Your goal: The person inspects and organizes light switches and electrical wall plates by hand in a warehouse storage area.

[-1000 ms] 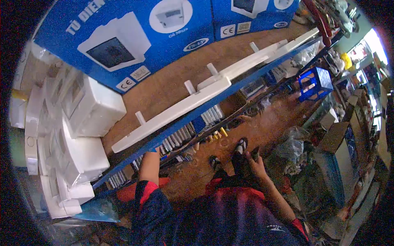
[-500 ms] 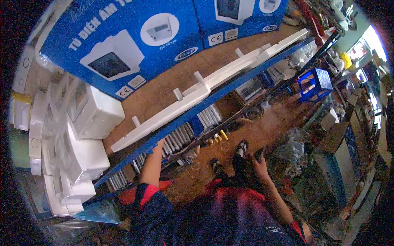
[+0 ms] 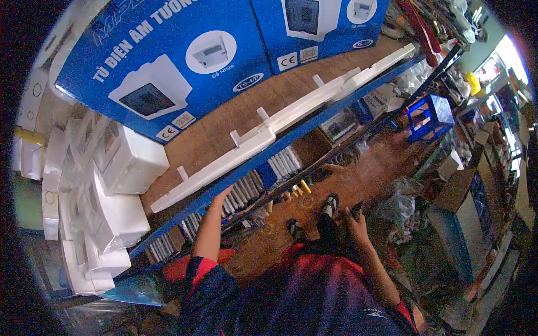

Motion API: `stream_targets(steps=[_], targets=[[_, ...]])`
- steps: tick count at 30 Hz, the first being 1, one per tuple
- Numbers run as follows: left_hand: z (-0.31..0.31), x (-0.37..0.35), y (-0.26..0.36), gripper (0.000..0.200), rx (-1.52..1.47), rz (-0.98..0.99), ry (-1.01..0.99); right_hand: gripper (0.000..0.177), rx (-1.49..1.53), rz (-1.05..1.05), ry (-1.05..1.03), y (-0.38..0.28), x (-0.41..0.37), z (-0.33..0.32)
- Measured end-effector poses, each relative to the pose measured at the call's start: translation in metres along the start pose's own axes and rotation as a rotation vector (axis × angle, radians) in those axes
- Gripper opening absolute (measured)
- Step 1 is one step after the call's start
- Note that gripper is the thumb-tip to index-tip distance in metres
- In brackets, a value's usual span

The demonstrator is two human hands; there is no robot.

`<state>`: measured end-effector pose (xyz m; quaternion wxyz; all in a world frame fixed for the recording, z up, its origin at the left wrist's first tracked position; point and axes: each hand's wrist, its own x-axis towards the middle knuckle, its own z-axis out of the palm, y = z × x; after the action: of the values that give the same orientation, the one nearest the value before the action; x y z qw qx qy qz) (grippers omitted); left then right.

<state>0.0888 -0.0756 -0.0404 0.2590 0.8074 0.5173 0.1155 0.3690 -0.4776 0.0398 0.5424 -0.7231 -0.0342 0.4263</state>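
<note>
I look down from beside a blue metal shelf [image 3: 263, 159] with a wooden board. My left hand [image 3: 223, 194] reaches up and touches the underside of the shelf's front edge, below a long white plastic strip [image 3: 224, 163] with upright pegs. Whether its fingers grip the edge cannot be made out. My right hand [image 3: 355, 218] hangs low by my legs, shut on a small dark object [image 3: 355, 209]. Blue cartons [image 3: 168, 67] printed with white electrical boxes stand on the board.
White plastic boxes [image 3: 112, 185] are stacked at the shelf's left end. Lower shelves hold white parts [image 3: 283, 162]. On the brown floor are a blue crate [image 3: 428, 115], plastic bags [image 3: 398, 210] and cardboard boxes [image 3: 457, 193] to the right.
My left hand has slid right along the shelf edge and a little higher. My view has shifted, so the cartons show more. The right hand stays low, holding the dark object.
</note>
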Motion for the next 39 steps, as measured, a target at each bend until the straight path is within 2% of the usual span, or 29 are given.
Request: stream_targets(steps=[3,4,7,9,13,14,16,20,23,25,28,31,33,35,37,39], targets=[[0.002,-0.002,-0.002,0.053,0.168,0.080,0.049,0.029,-0.043,-0.116,0.036,0.066,0.035,-0.013],[0.003,-0.002,-0.001,0.055,0.222,0.117,0.072,0.029,-0.025,-0.123,0.035,0.066,0.034,-0.013],[0.002,0.005,-0.002,0.067,0.054,-0.025,-0.103,0.029,0.056,-0.071,-0.017,0.011,0.006,-0.001],[0.006,0.009,-0.027,0.073,0.046,0.027,-0.133,0.028,0.072,-0.027,-0.060,0.010,0.005,-0.003],[-0.006,0.019,-0.021,0.074,0.065,-0.044,-0.266,0.028,0.254,0.041,-0.030,-0.030,-0.012,0.010],[-0.010,0.020,-0.019,0.073,0.074,-0.067,-0.284,0.028,0.223,0.036,-0.046,-0.028,-0.010,0.009],[-0.019,0.016,-0.006,0.071,0.103,-0.083,-0.228,0.028,0.167,0.019,-0.069,-0.023,-0.005,0.005],[-0.025,-0.018,0.021,0.067,0.194,0.037,-0.001,0.028,0.192,-0.024,-0.022,-0.020,-0.004,0.000],[-0.012,-0.049,0.036,0.064,0.306,0.088,-0.077,0.028,0.123,0.005,0.035,-0.012,-0.006,-0.011],[-0.003,-0.056,0.031,0.062,0.364,0.075,-0.115,0.028,0.072,-0.032,0.051,-0.030,-0.010,-0.008],[-0.002,-0.049,0.020,0.059,0.374,0.029,-0.124,0.028,0.015,0.029,0.028,-0.019,-0.005,-0.018],[-0.010,-0.034,0.004,0.056,0.338,-0.008,-0.118,0.028,-0.016,-0.132,-0.048,0.018,0.012,-0.022],[-0.020,-0.024,-0.003,0.054,0.285,-0.044,-0.099,0.026,0.119,-0.136,-0.070,0.065,0.036,-0.023],[-0.033,-0.014,-0.009,0.052,0.213,-0.092,-0.071,0.027,0.134,-0.178,-0.090,0.079,0.036,-0.020],[-0.050,-0.008,-0.015,0.051,0.105,-0.153,-0.038,0.030,0.034,-0.267,-0.115,0.064,0.025,-0.010],[-0.065,-0.007,-0.017,0.049,-0.060,-0.235,-0.001,0.036,-0.049,-0.207,-0.098,0.045,0.018,0.005]])
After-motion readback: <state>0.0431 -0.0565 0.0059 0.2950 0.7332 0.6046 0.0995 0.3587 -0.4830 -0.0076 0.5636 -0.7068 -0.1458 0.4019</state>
